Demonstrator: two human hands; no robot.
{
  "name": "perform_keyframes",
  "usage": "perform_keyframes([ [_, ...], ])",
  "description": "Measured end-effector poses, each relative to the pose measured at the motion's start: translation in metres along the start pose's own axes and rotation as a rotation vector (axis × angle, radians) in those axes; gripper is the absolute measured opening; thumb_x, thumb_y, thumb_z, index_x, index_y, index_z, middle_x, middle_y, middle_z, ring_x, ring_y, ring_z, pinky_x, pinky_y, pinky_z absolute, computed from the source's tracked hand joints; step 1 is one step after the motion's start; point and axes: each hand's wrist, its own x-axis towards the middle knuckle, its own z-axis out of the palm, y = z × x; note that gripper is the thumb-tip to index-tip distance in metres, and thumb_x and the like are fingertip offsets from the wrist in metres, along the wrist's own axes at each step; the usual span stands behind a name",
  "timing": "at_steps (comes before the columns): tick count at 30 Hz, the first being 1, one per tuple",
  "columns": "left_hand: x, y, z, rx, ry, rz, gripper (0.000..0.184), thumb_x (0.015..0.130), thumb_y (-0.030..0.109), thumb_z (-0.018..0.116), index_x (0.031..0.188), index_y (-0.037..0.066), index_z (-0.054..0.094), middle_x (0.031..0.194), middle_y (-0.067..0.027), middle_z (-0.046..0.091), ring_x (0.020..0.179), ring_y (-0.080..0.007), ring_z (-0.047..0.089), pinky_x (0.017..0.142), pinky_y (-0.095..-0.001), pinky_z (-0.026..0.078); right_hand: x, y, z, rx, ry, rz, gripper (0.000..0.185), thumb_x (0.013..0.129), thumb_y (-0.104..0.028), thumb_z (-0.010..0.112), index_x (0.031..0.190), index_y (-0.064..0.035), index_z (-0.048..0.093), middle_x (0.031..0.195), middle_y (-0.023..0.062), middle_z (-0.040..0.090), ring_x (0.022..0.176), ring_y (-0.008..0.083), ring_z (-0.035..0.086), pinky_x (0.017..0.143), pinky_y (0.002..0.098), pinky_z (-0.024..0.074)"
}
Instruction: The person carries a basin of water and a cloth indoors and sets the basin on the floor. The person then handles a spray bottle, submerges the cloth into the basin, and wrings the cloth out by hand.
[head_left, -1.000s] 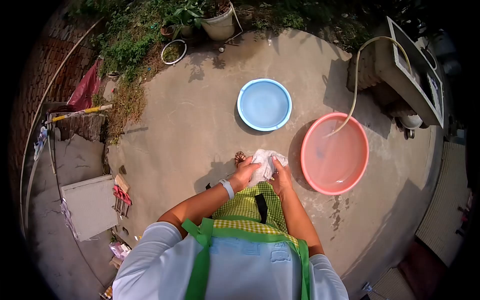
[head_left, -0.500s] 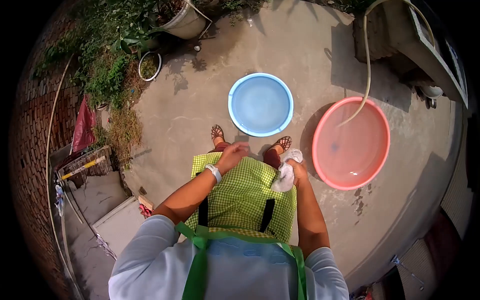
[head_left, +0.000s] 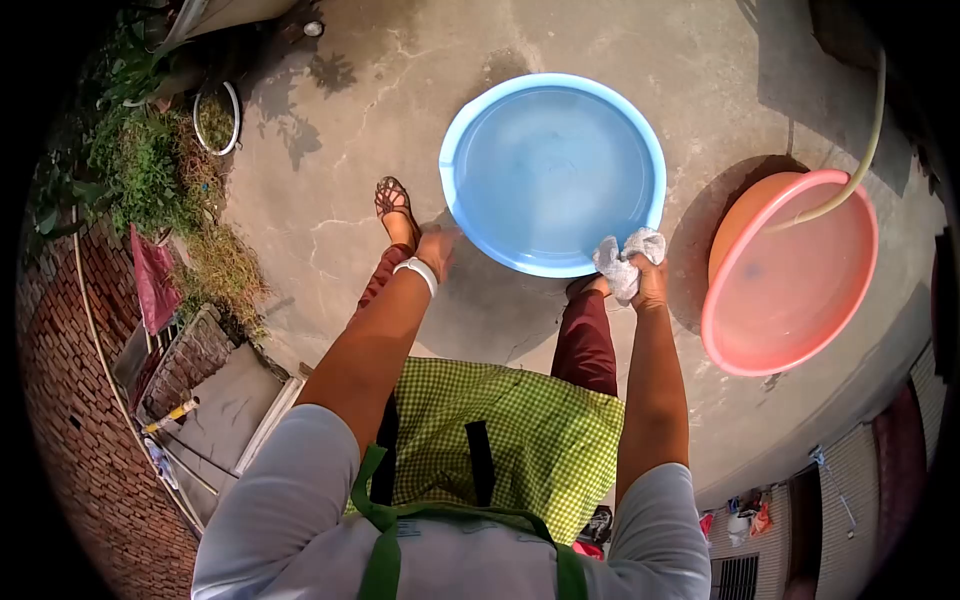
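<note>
A light blue basin (head_left: 455, 185) of water stands on the ground ahead of me. Bunched in my right hand (head_left: 652, 284) is a whitish cloth (head_left: 622, 268), held at the basin's near right rim. My left hand (head_left: 436, 250), with a white band on its wrist, hangs just outside the near left side of the basin. It holds nothing; its fingers are loosely apart and a little blurred. The yellow-green checked apron (head_left: 530, 420) covers my front.
To the right, a pink basin (head_left: 725, 300) holds cloudy water, with a pale hose (head_left: 850, 185) running into it. Plants (head_left: 150, 170) and a brick wall (head_left: 80, 430) line the left side. My sandalled foot (head_left: 396, 200) is left of the blue basin.
I have bent closer, so the blue basin looks larger. My right hand has carried the cloth forward to its rim. My left hand has moved forward and down from the apron.
</note>
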Motion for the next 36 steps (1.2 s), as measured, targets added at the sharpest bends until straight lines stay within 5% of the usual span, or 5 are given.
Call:
perform_keyframes([
  [2,0.002,-0.015,0.013,-0.114,-0.238,-0.010,0.031,0.085,0.018,0.051,0.113,0.006,0.042,0.092,-0.0045,0.053,0.081,-0.0164,0.053,0.069,-0.0266,0.043,0.001,0.002,-0.007,-0.007,0.053,0.045,0.038,0.056,0.006,0.054,0.093,0.0005,0.054,0.081,0.0084,0.057,0.071,0.0218,0.057,0.063,0.0337,0.0489],
  [5,0.018,-0.030,0.030,-0.339,-0.103,0.031,0.029,0.087,0.018,0.050,0.112,0.005,0.042,0.101,-0.0078,0.055,0.088,-0.0198,0.056,0.072,-0.0293,0.047,-0.004,-0.002,0.003,-0.031,0.075,0.035,0.038,0.056,0.006,0.053,0.093,0.0017,0.055,0.080,0.0081,0.057,0.069,0.0214,0.057,0.063,0.0323,0.0482],
  [12,-0.013,0.001,0.003,-0.123,-0.111,0.163,0.030,0.088,0.020,0.050,0.110,0.001,0.042,0.099,-0.0114,0.055,0.090,-0.0225,0.058,0.081,-0.0379,0.049,-0.039,-0.056,0.057,-0.097,-0.007,-0.140,0.038,0.057,0.004,0.053,0.094,0.0025,0.055,0.079,0.0081,0.058,0.068,0.0194,0.057,0.064,0.0311,0.0479],
  [17,-0.025,0.006,0.009,-0.204,-0.173,0.163,0.028,0.086,0.020,0.053,0.103,0.000,0.045,0.091,-0.0113,0.056,0.077,-0.0195,0.060,0.066,-0.0337,0.055,-0.043,-0.098,0.091,-0.233,0.023,-0.101,0.027,0.059,-0.002,0.053,0.086,0.0037,0.057,0.074,0.0096,0.057,0.064,0.0208,0.057,0.059,0.0323,0.0485],
  [36,-0.010,-0.011,0.016,-0.254,-0.124,0.161,0.022,0.085,0.021,0.056,0.093,0.004,0.044,0.091,-0.0112,0.057,0.081,-0.0201,0.060,0.073,-0.0356,0.053,-0.017,-0.079,0.075,-0.211,0.016,-0.038,0.034,0.059,0.003,0.055,0.093,0.0075,0.055,0.081,0.0124,0.057,0.071,0.0235,0.058,0.066,0.0353,0.0492],
])
